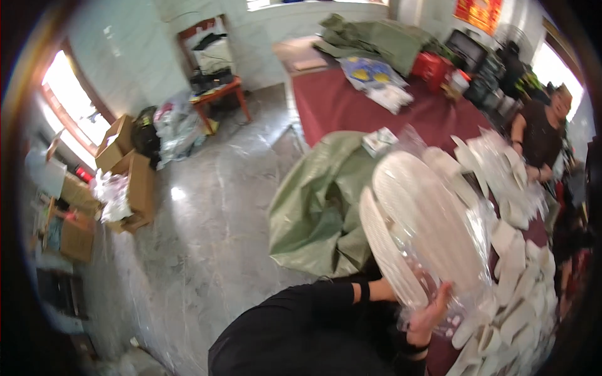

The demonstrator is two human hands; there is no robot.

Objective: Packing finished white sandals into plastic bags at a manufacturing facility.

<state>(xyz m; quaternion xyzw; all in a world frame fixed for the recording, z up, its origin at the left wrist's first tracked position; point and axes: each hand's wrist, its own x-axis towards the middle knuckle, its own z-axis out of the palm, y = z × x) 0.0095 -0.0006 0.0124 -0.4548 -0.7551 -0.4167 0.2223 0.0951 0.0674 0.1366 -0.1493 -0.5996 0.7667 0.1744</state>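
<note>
Beyond the right hand (430, 315), whose fingers pinch their near end, bagged white soles (433, 216) point lengthwise away; left hand (385, 290) mostly hidden, grip unclear.

The wearer's two hands (431, 313), one co-worker (538, 135), one chair (219, 92), one red-covered table (338, 109), white slippers (426, 213) too many to count

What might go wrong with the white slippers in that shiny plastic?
The clear bag looks thin and slick, so it might slip from the right hand or tear. The pile of white slippers is heaped loosely, so a bump from an arm could perhaps make some slide.
</note>
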